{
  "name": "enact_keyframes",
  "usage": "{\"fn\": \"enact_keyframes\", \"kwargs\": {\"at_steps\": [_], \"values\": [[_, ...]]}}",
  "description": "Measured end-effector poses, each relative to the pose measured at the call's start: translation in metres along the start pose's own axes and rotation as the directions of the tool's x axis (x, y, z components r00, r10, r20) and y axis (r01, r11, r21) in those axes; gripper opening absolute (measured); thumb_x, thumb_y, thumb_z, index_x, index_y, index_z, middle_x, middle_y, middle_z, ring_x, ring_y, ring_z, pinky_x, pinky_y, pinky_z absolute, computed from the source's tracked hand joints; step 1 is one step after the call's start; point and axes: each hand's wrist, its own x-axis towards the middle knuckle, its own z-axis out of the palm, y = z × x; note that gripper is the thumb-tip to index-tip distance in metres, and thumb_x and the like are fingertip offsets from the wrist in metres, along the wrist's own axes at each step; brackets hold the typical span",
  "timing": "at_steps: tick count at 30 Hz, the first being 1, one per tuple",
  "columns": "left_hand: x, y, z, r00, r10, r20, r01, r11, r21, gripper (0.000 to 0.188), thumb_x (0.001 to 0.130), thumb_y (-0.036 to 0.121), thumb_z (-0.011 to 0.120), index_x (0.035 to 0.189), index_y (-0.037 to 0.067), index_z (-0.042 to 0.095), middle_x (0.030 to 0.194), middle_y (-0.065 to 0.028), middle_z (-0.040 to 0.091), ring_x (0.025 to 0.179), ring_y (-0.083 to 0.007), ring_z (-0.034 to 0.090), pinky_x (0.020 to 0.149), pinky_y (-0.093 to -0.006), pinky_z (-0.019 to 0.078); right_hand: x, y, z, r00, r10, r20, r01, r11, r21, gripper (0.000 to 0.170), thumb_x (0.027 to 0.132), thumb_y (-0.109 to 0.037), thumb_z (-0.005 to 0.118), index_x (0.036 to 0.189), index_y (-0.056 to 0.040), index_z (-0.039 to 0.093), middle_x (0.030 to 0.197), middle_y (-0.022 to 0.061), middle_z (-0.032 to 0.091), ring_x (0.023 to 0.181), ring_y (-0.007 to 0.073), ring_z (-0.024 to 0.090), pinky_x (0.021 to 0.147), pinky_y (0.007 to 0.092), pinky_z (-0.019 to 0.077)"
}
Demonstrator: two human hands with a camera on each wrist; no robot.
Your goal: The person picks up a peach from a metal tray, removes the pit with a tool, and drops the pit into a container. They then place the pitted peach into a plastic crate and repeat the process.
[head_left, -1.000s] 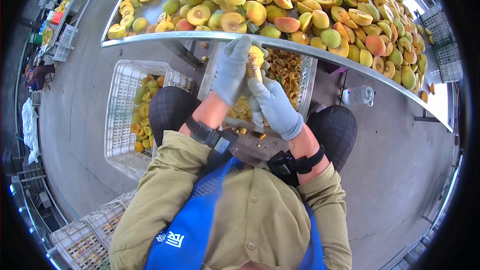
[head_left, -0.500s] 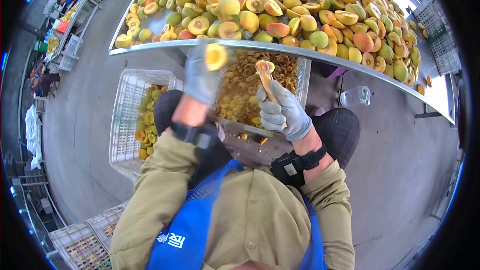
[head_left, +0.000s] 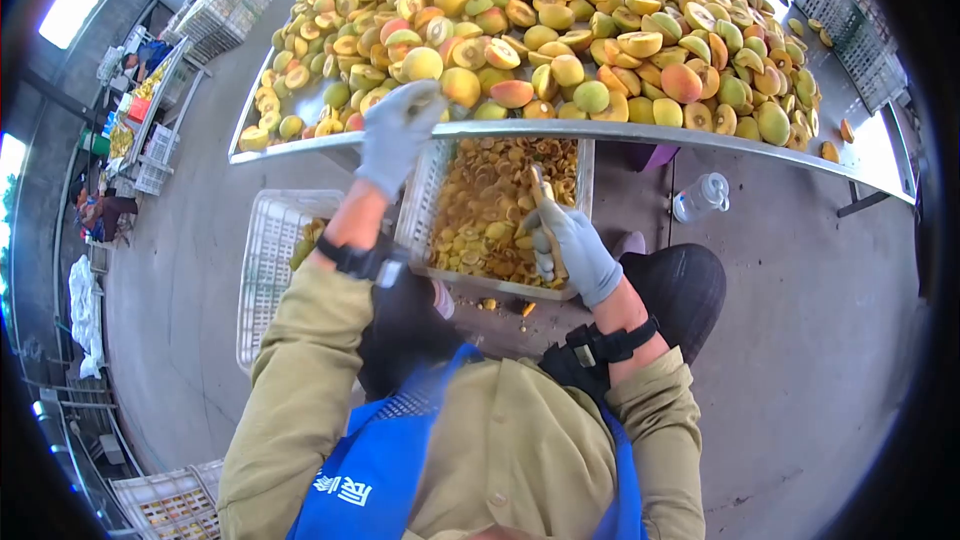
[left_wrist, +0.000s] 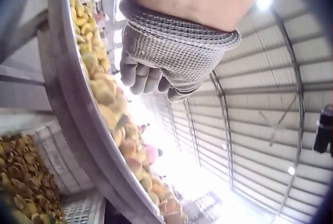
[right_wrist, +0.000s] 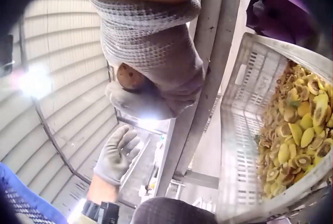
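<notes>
In the head view my left hand (head_left: 395, 135) is above the table's near edge, beside the heap of halved fruit (head_left: 460, 87). Its fingers are loosely bent in the left wrist view, and nothing shows in that hand (left_wrist: 169, 57). My right hand (head_left: 582, 255) grips a wooden-handled tool (head_left: 549, 232) upright over the crate of scraps (head_left: 586, 195). The round handle end (right_wrist: 130, 77) pokes out of the right fist (right_wrist: 151, 73) in the right wrist view; the tool's tip is hidden there.
The metal table edge (head_left: 640, 129) runs across in front. A white crate (head_left: 262, 285) stands at the left, a clear plastic bottle (head_left: 702, 197) on the floor at the right. Another crate (head_left: 848, 35) rests on the table's right side.
My left hand has moved up to the table edge, and the fruit half it held is out of sight. The right hand has lowered slightly; the piece on the tool's tip no longer shows.
</notes>
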Motion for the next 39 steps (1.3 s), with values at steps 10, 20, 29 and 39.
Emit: {"fn": "enact_keyframes", "kwargs": {"at_steps": [10, 20, 29, 39], "values": [[0.124, -0.013, 0.121, 0.936, -0.025, 0.352, -0.141, 0.889, 0.436, 0.051, 0.079, 0.031, 0.06, 0.122, 0.006, 0.052, 0.117, -0.0199, 0.057, 0.111, -0.0333, 0.052, 0.094, -0.0385, 0.0405, -0.003, -0.002, -0.016, 0.991, -0.037, -0.127, 0.041, 0.999, 0.03, 0.039, 0.093, -0.036, 0.042, 0.09, 0.0025, 0.052, 0.058, 0.0028, 0.046, 0.041, 0.0114, 0.044, 0.04, 0.0245, 0.0385], [0.003, 0.035, 0.05, 0.85, -0.272, 0.452, 0.518, 0.268, -0.812, 0.037, 0.081, 0.007, 0.055, 0.116, 0.01, 0.043, 0.099, -0.0098, 0.058, 0.085, -0.0245, 0.061, 0.071, -0.0317, 0.0532, 0.013, -0.005, 0.005, 0.91, -0.382, -0.162, 0.305, 0.88, -0.365, 0.03, 0.091, -0.029, 0.05, 0.085, 0.0, 0.05, 0.057, 0.0043, 0.05, 0.046, 0.0146, 0.049, 0.046, 0.0307, 0.0405], [-0.049, 0.021, 0.05, 0.845, -0.205, 0.494, 0.474, -0.141, -0.869, 0.03, 0.09, 0.029, 0.053, 0.113, 0.01, 0.05, 0.104, -0.0103, 0.058, 0.092, -0.027, 0.06, 0.076, -0.0387, 0.053, 0.051, 0.022, 0.043, 0.834, -0.543, -0.096, 0.351, 0.657, -0.667, 0.028, 0.09, -0.026, 0.052, 0.082, 0.0003, 0.048, 0.061, 0.0149, 0.052, 0.056, 0.0293, 0.051, 0.05, 0.0382, 0.0392], [-0.056, 0.005, 0.05, 0.846, -0.432, 0.311, 0.394, 0.116, -0.912, 0.034, 0.095, 0.036, 0.044, 0.11, 0.007, 0.052, 0.095, -0.0097, 0.06, 0.08, -0.0208, 0.061, 0.07, -0.0331, 0.0528, 0.067, 0.03, 0.067, 0.806, -0.58, -0.116, 0.328, 0.602, -0.728, 0.023, 0.091, -0.022, 0.051, 0.085, 0.0009, 0.049, 0.066, 0.0175, 0.055, 0.061, 0.0327, 0.054, 0.054, 0.0409, 0.0412]]}}
